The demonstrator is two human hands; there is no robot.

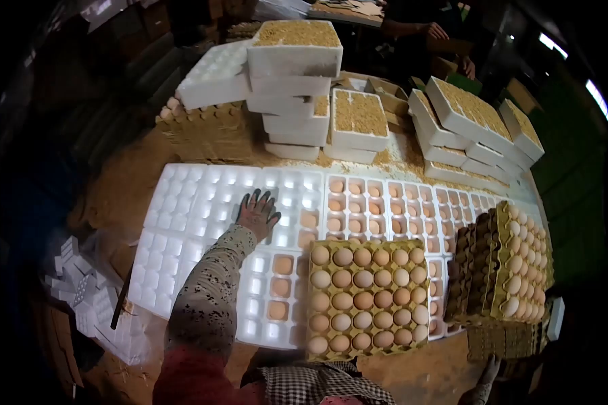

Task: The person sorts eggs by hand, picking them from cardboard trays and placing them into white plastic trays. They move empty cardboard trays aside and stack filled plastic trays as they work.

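My left hand (257,214), in a dark-tipped glove, lies with fingers spread on a white foam egg tray (213,192) whose cells hold no eggs there. Just right of it, several eggs sit in the cells of foam trays (358,202). A moulded pulp tray (368,297) full of brown eggs is in front of me, over the foam trays. At the lower right, my right hand (492,366) is beside a stack of pulp trays (503,341); its fingers are mostly hidden and dim.
Stacked pulp trays with eggs (520,263) stand tilted at right. Behind are white foam boxes (294,61) topped with husk-like filling, and more foam boxes (466,115). Foam scraps (91,290) lie at left. Another person's hand (436,31) shows at the back.
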